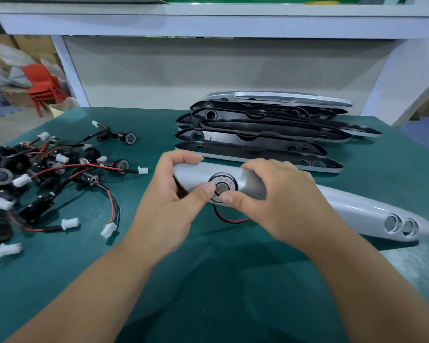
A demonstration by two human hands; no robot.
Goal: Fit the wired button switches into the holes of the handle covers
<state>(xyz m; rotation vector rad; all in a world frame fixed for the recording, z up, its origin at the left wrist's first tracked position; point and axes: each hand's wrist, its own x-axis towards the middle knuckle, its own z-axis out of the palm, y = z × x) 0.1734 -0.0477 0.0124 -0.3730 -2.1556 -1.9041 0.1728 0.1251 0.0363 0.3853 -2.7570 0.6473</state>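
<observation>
A: Nearest: 2 bare forearms reaching in over the green counter. State of the hands?

B: Left hand wraps the near end of 1 silver cover. Its fingers curl over the top edge, thumb on the rim of the switch. Right hand clasps the cover just beside it, thumb also on the switch. Both are grasping; neither is released.

A: Where does the switch sit?

B: In the large round hole at the cover's left end, face up, looks flush or close to it. Its red-and-black wire loops out underneath. Cannot tell whether it has clicked home.

A: Rest of that cover?

B: 2 small holes at the far right end, which appears to rest on the counter. Both look empty.

A: Stock?

B: Stack of covers behind the hands, most lying hollow side up. Their large holes are open, no switches seen in them. Pile of loose switches with white plugs at left, well apart from the stack.

A: Progress?

B: Judged early. 1 switch is being seated, no finished cover can be picked out, and the stack and pile are both large. To do: confirm this seat, then work through the stack.
</observation>
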